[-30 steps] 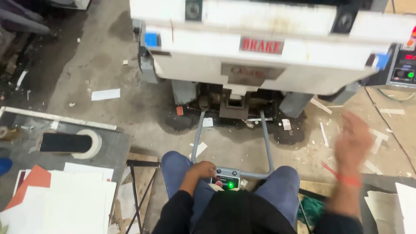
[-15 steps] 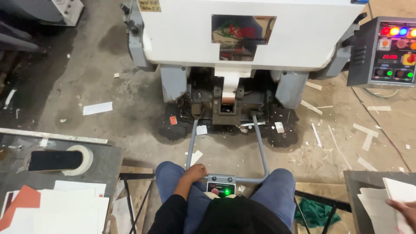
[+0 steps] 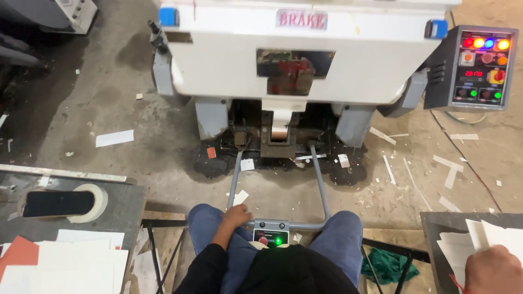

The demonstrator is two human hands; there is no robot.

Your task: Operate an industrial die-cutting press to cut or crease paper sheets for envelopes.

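Note:
I sit facing a large white machine (image 3: pixel 294 60). My left hand (image 3: pixel 236 216) rests closed on the grey metal bar (image 3: pixel 305 225) that runs across my knees, beside a small box with a green light (image 3: pixel 271 238). At the bottom right, my right hand (image 3: pixel 493 270) lies on a stack of white card sheets (image 3: pixel 493 234) on a grey side table (image 3: pixel 436 223). Whether its fingers grip a sheet is hidden.
A control panel (image 3: pixel 473 68) with coloured lamps stands at the right of the machine. On the left table (image 3: pixel 122 204) lie a tape roll (image 3: pixel 90 201) with a dark phone across it, white sheets (image 3: pixel 65 261) and an orange card (image 3: pixel 19 253). Paper scraps litter the concrete floor.
My right hand came down from raised at the right onto the sheet stack. The machine's white front has moved, so a dark window shows. My left hand stayed on the bar.

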